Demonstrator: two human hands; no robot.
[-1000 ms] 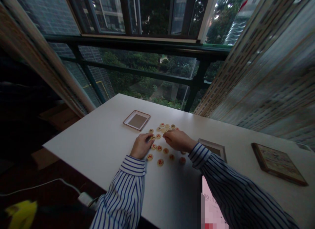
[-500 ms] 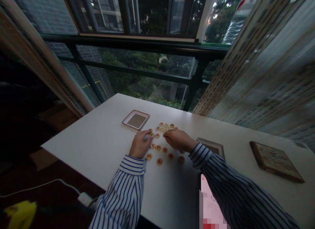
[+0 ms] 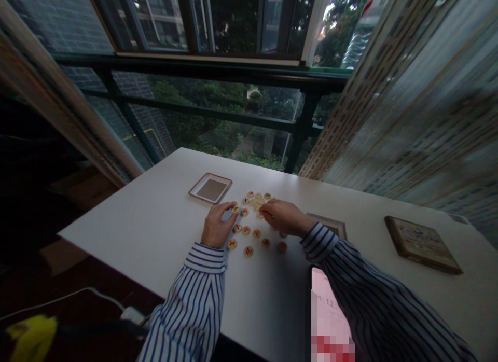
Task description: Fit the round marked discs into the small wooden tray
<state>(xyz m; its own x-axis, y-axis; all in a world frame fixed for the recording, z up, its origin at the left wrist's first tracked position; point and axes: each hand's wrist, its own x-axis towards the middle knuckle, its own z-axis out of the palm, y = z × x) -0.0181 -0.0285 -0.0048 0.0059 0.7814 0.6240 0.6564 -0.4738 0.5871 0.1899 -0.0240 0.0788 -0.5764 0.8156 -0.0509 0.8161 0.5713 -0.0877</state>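
One white table is bearing the whole spread. A flat patterned box is lying well to the right. Nearer the middle, one shallow tray is sitting at the far left, while a second tray is showing only partly behind the right sleeve. Between the trays, round pieces are lying loose. On the near side, red-marked ones are forming uneven rows, so that portion is looking sorted; beyond, a tight cluster is mixing red, dark and blank-topped ones, so some work is apparently remaining there. The right hand is bringing thumb and fingertips together at the cluster's edge; whether they are gripping a piece, one cannot tell. The left hand is pinching a dark-marked piece, thumb and forefinger standing only its breadth apart.
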